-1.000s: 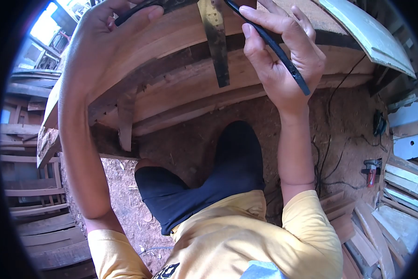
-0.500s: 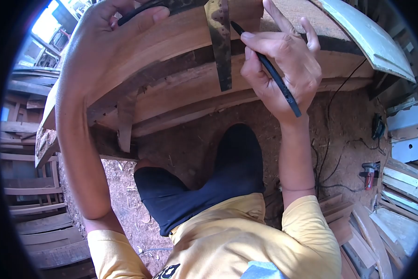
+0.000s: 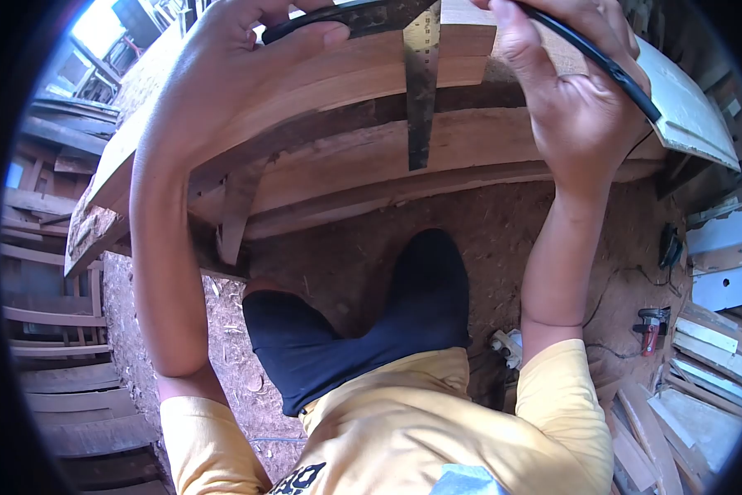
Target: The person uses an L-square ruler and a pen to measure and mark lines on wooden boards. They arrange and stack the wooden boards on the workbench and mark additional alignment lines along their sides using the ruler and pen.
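Near the top left, my left hand (image 3: 264,58) is closed on the dark handle of a square (image 3: 363,16), with the thumb along it. The square's metal blade (image 3: 421,91), marked with numbers near its top, hangs over the edge of a curved wooden piece (image 3: 330,74). Right of the blade, my right hand (image 3: 577,82) pinches a long black marking tool (image 3: 594,54), which slants across the palm. Its tip is hidden at the top of the view. Both hands are above the wooden workpiece's near side.
A pale curved panel (image 3: 693,115) is at the right. Stacked boards (image 3: 709,355) lie lower right, near a red-handled tool (image 3: 650,334) and cables on the dirt floor. Wooden frames (image 3: 57,318) line the left side. My knees are below the workpiece.
My left hand and the square have shifted right. My right hand has moved right and up with the marking tool, away from the blade. The view has turned slightly.
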A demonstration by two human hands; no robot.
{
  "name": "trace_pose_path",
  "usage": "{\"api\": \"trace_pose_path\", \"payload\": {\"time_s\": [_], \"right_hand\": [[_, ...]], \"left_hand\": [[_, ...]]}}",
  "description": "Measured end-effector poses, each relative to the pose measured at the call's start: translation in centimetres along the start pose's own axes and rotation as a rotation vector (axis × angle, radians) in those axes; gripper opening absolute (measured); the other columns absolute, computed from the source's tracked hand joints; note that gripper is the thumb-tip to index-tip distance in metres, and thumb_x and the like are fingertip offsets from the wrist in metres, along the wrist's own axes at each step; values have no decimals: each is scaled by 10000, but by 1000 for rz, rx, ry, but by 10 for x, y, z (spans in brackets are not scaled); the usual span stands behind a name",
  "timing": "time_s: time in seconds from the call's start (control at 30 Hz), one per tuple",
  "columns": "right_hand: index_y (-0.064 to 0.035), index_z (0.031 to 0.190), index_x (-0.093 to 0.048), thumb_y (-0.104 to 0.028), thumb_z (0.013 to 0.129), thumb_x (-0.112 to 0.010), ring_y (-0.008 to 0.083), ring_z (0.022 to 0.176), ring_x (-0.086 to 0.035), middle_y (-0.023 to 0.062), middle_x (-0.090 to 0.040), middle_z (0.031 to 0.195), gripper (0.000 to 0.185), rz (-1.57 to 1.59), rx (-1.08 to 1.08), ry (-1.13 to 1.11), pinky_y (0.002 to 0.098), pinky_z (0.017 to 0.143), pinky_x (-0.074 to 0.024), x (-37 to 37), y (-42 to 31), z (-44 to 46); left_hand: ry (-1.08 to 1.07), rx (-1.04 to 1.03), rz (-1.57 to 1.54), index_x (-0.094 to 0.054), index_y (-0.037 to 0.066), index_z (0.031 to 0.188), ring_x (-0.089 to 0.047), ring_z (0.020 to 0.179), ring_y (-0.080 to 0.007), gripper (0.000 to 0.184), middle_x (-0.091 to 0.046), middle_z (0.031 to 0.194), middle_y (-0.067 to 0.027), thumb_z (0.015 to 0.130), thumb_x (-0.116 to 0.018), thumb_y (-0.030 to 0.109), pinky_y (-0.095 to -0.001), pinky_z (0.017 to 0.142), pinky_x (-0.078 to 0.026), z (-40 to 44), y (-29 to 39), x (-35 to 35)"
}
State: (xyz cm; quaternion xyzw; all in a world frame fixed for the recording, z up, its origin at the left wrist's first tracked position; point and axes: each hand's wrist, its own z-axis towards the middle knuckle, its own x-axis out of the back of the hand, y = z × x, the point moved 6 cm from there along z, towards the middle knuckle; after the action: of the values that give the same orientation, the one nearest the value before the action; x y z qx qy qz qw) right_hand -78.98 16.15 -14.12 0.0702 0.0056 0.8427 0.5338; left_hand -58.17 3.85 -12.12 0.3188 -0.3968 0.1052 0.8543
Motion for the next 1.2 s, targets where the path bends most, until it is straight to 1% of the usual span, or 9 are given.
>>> {"api": "trace_pose_path", "payload": {"time_s": [0.1, 0.17, 0.27, 0.47, 0.6, 0.77, 0.97, 1.03, 1.2], "right_hand": [[40, 1101, -725, 20, 996, -661, 168, 951, -747, 115, -784, 1018, 125, 354, -113, 87, 288, 900, -563, -2, 4, -10], [-35, 1103, -747, -42, 982, -686, 194, 955, -723, 75, -786, 1044, 135, 256, -149, 89, 316, 905, -525, -6, 8, -23], [-89, 1086, -764, -85, 997, -674, 191, 940, -703, 36, -791, 1037, 126, 125, -136, 43, 330, 922, -486, -26, 8, -37], [-71, 1111, -744, -109, 1047, -605, 207, 964, -701, 49, -780, 1034, 158, 190, -309, 30, 334, 958, -488, -40, -10, -49], [-4, 1162, -708, -115, 1116, -461, 210, 1134, -668, 117, -721, 1207, 275, 221, -512, -27, 342, 1046, -497, -37, -8, -59], [88, 1288, -560, -38, 1103, -377, 292, 1232, -662, 254, -692, 1263, 289, 253, -398, -28, 407, 1140, -465, -26, 4, -62], [96, 1285, -560, -41, 1108, -356, 287, 1232, -663, 253, -703, 1263, 302, 173, -425, -51, 394, 1159, -438, -21, 14, -59], [90, 1284, -561, -49, 1111, -353, 281, 1235, -660, 243, -703, 1272, 305, 172, -396, -56, 394, 1168, -424, -24, 15, -58], [72, 1283, -569, -68, 1119, -341, 262, 1266, -641, 220, -701, 1304, 314, 84, -447, -92, 382, 1178, -395, -22, 3, -53]], "left_hand": [[-57, 207, 26, -720, 42, 954, -576, 826, -90, 221, -640, 818, -9, 919, -802, 244, -273, 735, -444, -7, 14, 4], [-39, 72, 29, -721, 58, 1006, -565, 796, -79, 187, -627, 816, -1, 930, -793, 213, -271, 683, -445, -2, -12, -3], [59, -133, -70, -729, 31, 1059, -522, 701, -148, 431, -594, 770, -63, 900, -797, 426, -341, 648, -439, -3, -18, -6], [98, -233, 161, -727, 11, 1047, -513, 832, -109, 242, -571, 886, 13, 924, -783, 212, -301, 761, -426, -49, -36, 66], [83, 61, 166, -718, 24, 1042, -545, 923, -80, 193, -612, 942, 35, 949, -768, 186, -270, 881, -429, -115, -104, 148], [83, 126, -59, -699, 38, 1101, -562, 943, -49, 202, -627, 976, 52, 981, -758, 190, -257, 852, -458, -157, -162, 175], [56, 73, 107, -716, 65, 1075, -557, 776, -67, 190, -626, 835, 9, 938, -781, 179, -274, 654, -441, -149, -147, 179], [37, -73, 55, -707, 65, 1174, -568, 787, -65, 267, -634, 868, 15, 934, -781, 157, -265, 660, -452, -144, -159, 180], [29, 116, 18, -740, 52, 1201, -629, 883, -75, 290, -675, 959, -10, 931, -785, 146, -260, 778, -532, -136, -137, 171]]}}
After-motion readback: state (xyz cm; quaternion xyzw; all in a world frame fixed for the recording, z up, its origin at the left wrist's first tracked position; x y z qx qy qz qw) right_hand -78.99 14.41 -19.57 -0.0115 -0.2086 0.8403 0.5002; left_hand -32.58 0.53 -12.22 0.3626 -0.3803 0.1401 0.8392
